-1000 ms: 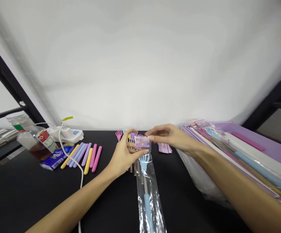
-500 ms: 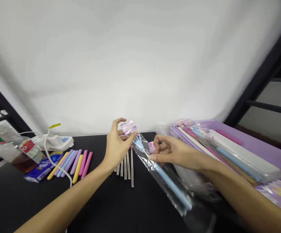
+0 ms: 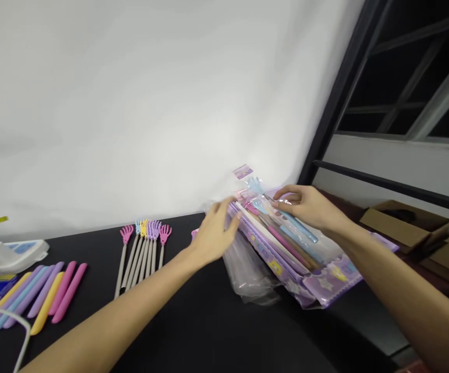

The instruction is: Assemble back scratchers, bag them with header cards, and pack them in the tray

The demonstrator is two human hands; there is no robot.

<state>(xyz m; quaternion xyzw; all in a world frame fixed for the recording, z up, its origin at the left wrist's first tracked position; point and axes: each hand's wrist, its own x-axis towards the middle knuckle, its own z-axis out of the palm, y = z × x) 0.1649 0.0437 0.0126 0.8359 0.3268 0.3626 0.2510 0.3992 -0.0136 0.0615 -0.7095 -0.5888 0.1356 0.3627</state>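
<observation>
My right hand [image 3: 300, 203] pinches a light blue back scratcher [image 3: 294, 224] in a clear bag, slanted above the purple box [image 3: 338, 298]. Its hand-shaped head and the bag's printed header [image 3: 243, 171] point towards the wall. More bagged back scratchers [image 3: 282, 241], pink and blue, lie inside the box. At the box's near-left corner my left hand [image 3: 215, 231] has its fingers and thumb curled about the rim; the exact contact is slightly blurred.
Several metal scratcher rods with coloured claw heads [image 3: 142, 254] lie in a row on the black table [image 3: 193, 326]. Coloured handles [image 3: 45, 300] are left of them, near a white power strip [image 3: 18, 254] and cable. Clear plastic bags [image 3: 247, 274] lie beside the box.
The bagged blue back scratcher has moved right, from above the table to over the box. My left hand has let go of its bag and moved to the box's rim. The view has turned right.
</observation>
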